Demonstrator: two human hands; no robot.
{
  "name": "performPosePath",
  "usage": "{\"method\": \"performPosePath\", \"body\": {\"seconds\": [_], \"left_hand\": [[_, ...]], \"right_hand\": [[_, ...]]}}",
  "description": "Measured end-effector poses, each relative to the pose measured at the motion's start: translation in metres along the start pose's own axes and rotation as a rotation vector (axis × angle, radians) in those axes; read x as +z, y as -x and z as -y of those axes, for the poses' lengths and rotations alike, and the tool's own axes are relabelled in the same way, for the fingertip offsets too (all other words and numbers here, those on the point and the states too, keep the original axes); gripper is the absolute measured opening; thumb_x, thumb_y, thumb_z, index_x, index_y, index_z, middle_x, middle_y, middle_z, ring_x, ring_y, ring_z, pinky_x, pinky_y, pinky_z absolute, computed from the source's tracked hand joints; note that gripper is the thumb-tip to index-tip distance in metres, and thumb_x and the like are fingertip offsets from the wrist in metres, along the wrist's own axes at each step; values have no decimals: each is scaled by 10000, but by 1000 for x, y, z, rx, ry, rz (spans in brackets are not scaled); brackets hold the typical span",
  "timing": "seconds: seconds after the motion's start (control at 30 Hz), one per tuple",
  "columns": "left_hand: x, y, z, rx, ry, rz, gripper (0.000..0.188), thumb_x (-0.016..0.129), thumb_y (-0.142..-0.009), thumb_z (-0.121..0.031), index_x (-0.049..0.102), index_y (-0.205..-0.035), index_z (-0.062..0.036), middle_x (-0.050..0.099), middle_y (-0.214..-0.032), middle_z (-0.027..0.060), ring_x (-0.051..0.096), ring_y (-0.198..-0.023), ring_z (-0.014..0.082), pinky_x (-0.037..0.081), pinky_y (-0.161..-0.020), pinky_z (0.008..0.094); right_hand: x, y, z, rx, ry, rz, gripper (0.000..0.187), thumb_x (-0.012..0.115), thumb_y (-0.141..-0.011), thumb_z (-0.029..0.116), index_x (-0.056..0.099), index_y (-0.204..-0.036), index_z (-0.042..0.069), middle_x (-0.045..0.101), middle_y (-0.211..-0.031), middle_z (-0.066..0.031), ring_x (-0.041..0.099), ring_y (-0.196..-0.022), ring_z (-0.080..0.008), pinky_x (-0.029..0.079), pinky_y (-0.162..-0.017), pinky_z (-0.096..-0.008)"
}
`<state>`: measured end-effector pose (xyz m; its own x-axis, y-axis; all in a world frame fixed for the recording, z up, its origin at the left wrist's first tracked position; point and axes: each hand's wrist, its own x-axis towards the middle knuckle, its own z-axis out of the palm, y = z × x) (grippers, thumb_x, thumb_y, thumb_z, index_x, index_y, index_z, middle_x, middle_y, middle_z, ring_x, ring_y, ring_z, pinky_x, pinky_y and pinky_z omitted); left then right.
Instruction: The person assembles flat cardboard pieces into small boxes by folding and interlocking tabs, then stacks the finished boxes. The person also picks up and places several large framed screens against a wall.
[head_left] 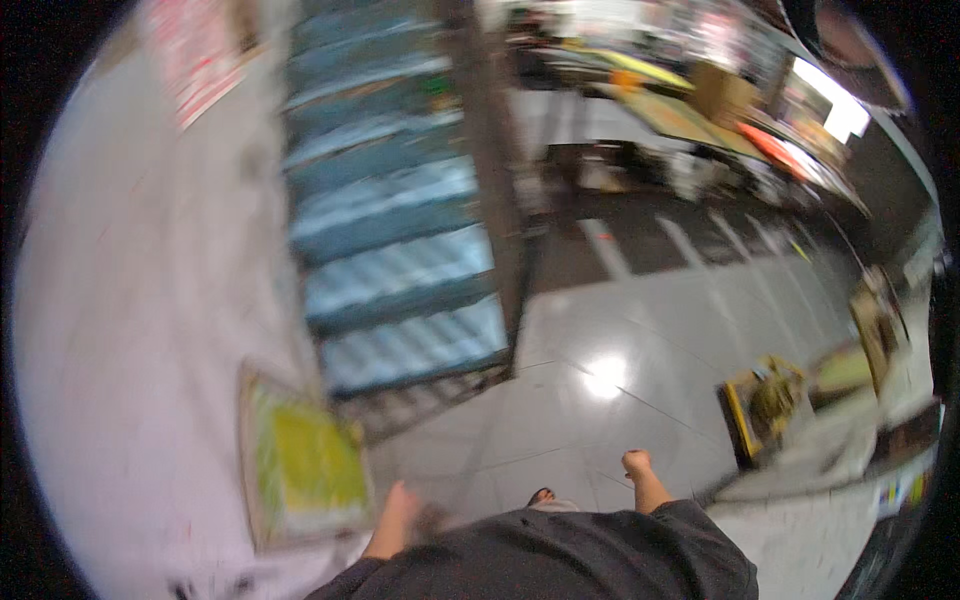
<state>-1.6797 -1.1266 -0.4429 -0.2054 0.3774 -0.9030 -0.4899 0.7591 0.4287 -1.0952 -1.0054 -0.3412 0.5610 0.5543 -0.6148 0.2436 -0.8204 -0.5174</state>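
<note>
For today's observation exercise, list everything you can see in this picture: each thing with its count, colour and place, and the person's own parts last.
Shelf rack: one, blue-grey tiers, upper centre-left, blurred.
Wall: one, pale, left side.
Framed panel: one, yellow-green, leaning low against the wall.
Floor: shiny grey tiles, centre, with a bright light glare.
Yellow-edged crate: one, right on the floor; contents unclear.
Tables: several, yellowish tops, far upper right.
Foot: one, bottom centre.
Left hand: one, blurred, near the panel, holding nothing visible.
Right hand: one, closed, empty as far as shown.

Both hands (pixel 400 515) blurred; grip beyond telling
</note>
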Motion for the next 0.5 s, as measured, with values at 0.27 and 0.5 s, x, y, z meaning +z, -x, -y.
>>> {"method": "performPosePath", "body": {"seconds": [0.27, 0.5], "left_hand": [[373, 64, -70, 175, -617, 344, 620, 512, -790, -450, 345, -1264, -86, 461, -1208, 114, 490, -1043, 255, 344, -858, 425], [523, 99, -91, 184, -751, 513, 624, 504, -793, -475, 359, -1261, -90, 462, -1202, 102, 511, -1017, 251, 375, -830, 415]], "right_hand": [[-106, -69, -226, 194, -295, -206, 255, 554, -721, 16, 527, -973, 45, 528, -622, -82, 477, -469, -180, 413, -416, -356], [-170, -92, -78, 220, -726, -73, 292, 544, -735, 15, 509, -1024, 47, 524, -633, -73, 480, -492, -160, 424, -444, -329]]}}
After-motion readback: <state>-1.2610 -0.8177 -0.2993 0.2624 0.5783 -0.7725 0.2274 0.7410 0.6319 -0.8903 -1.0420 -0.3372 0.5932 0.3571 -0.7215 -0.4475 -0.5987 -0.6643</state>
